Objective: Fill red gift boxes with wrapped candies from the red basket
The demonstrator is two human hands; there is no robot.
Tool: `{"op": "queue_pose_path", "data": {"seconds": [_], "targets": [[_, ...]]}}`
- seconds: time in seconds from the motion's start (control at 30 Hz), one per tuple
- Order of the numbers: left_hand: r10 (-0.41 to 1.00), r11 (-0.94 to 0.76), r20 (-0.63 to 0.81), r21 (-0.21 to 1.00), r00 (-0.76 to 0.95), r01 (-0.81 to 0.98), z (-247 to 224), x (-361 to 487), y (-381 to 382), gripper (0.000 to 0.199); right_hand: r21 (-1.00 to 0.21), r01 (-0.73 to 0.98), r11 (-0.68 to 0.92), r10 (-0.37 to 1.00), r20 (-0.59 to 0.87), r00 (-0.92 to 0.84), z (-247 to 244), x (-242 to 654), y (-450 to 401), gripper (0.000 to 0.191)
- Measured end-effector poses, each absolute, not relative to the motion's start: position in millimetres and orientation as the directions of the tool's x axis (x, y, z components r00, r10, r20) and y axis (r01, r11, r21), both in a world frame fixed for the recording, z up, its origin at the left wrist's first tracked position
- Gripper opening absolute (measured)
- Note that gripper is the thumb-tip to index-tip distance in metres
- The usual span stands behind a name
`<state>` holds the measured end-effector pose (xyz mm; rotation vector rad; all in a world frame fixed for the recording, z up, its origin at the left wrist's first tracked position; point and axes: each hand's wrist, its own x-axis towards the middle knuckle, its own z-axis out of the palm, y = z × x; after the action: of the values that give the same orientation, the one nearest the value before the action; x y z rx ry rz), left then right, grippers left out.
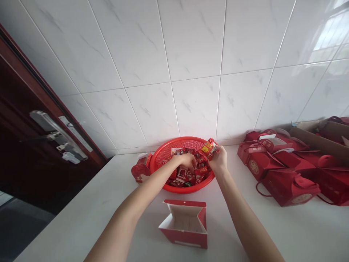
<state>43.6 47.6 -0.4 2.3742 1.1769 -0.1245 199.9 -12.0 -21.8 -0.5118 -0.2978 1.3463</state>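
Observation:
A red plastic basket (188,190) with perforated walls holds many small wrapped candies (183,174), mostly red. My left hand (188,160) reaches down into it, fingers curled among the candies; what the fingertips grip, if anything, is hidden. At the basket's right rim, my right hand (219,160) is closed on a red candy packet (208,148) with yellow lettering. Nearer to me, between my forearms, stands an open red cardboard box (188,235) with a white inside and nothing visible in it.
Several red gift boxes (289,182) with ribbon handles crowd the right side, beside a brown carton (313,142). Another red box (140,171) touches the basket's left side. A white tiled wall (191,105) backs the white table (109,218); a dark door (32,145) is at left.

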Motion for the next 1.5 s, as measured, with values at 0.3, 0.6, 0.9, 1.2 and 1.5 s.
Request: {"op": "queue_pose_path", "data": {"seconds": [0.3,0.6,0.9,1.2,1.5], "targets": [[0.833,-0.447,-0.306,0.122,0.462,0.886,11,24,46,0.031,-0.508,-0.852,0.129,0.96,-0.153,0.236,-23,198,-11,0.008],[0.583,-0.633,-0.374,0.347,0.721,0.692,6,38,33,0.041,-0.501,-0.855,0.132,0.955,-0.167,0.246,-17,195,-15,0.007],[0.645,-0.527,-0.323,0.47,0.693,0.709,8,32,33,0.023,-0.496,-0.856,0.148,0.942,-0.194,0.275,-12,193,-18,0.005],[0.805,-0.356,0.029,0.822,0.593,0.443,13,5,34,0.023,-0.563,-0.791,0.239,0.901,-0.175,0.396,-14,183,-15,0.014],[0.833,-0.434,0.335,0.889,0.44,0.144,27,36,28,0.035,-0.7,-0.697,0.155,0.95,-0.088,0.299,-7,178,-26,0.031]]}}
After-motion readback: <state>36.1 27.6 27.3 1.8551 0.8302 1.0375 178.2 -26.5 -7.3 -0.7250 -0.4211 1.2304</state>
